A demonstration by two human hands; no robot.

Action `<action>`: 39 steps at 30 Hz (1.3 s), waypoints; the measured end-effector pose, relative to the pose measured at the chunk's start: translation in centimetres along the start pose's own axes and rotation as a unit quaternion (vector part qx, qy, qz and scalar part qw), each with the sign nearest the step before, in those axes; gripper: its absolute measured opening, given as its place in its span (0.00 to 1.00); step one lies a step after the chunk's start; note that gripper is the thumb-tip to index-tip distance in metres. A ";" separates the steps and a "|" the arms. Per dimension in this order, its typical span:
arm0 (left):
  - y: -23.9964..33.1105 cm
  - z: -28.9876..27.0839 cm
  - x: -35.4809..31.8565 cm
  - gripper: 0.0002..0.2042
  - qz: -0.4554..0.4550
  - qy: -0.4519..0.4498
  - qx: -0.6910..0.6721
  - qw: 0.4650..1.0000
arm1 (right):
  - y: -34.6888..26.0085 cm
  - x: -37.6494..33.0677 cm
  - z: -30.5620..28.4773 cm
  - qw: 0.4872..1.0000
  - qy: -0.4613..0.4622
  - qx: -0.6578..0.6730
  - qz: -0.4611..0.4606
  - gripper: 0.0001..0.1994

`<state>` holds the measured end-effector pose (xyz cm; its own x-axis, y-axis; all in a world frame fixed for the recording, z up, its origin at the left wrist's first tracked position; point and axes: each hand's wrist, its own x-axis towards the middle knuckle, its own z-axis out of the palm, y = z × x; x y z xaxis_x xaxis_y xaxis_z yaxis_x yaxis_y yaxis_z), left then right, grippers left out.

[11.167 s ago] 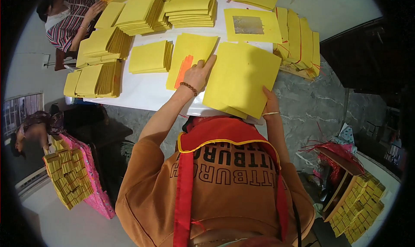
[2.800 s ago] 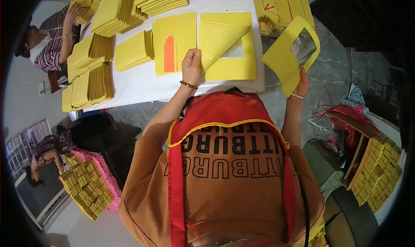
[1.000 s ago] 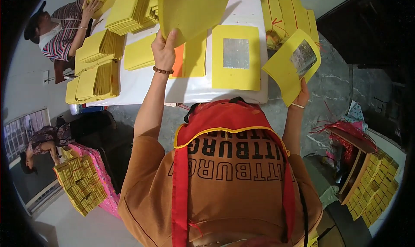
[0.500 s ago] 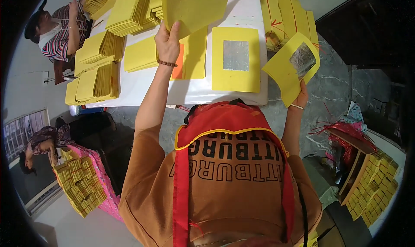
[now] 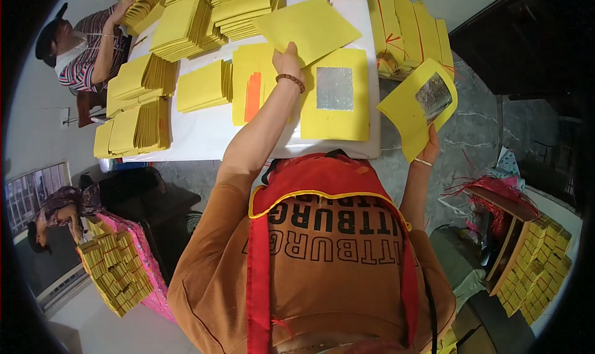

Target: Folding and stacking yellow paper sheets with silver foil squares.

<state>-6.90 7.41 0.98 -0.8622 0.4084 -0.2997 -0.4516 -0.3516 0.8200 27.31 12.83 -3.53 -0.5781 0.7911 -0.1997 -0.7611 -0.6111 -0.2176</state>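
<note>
Left hand (image 5: 287,62), sheet (image 5: 313,28) shifted rightward; bundles (image 5: 114,264) alongside pink cover (image 5: 158,295).

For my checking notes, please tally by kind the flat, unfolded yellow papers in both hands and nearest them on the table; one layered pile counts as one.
Rectangular yellow paper with silver patch: 2 (table, right hand)
Rectangular yellow paper with orange strip: 1 (table)
Plain-sided rectangular yellow paper: 1 (left hand)
Total: 4

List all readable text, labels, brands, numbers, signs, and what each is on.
Brown sweatshirt: block lettering, solid and outlined, upside down here; wording not copied.
Yellow sheet in left hand, yellow paper in right hand: no readable text.
Lower-right yellow bundles: too small to tell.
</note>
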 end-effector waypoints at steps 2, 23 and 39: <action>-0.9 -0.4 0.9 0.12 -0.021 0.012 -0.051 0.998 | 0.0 0.0 -0.1 1.000 -0.008 0.010 0.005 0.17; 3.4 -2.6 -6.8 0.30 0.234 -0.127 0.380 0.886 | 3.1 0.3 6.9 0.986 0.039 -0.152 0.051 0.17; 5.1 1.3 -13.4 0.23 0.289 -0.349 0.414 0.789 | 7.2 0.5 13.4 0.920 0.032 -0.383 0.081 0.15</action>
<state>2.67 1.28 9.79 -0.4022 0.8478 0.3458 0.5255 -0.0956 0.8454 17.59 9.20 7.59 -0.6284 0.7001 -0.3391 -0.2225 -0.5795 -0.7840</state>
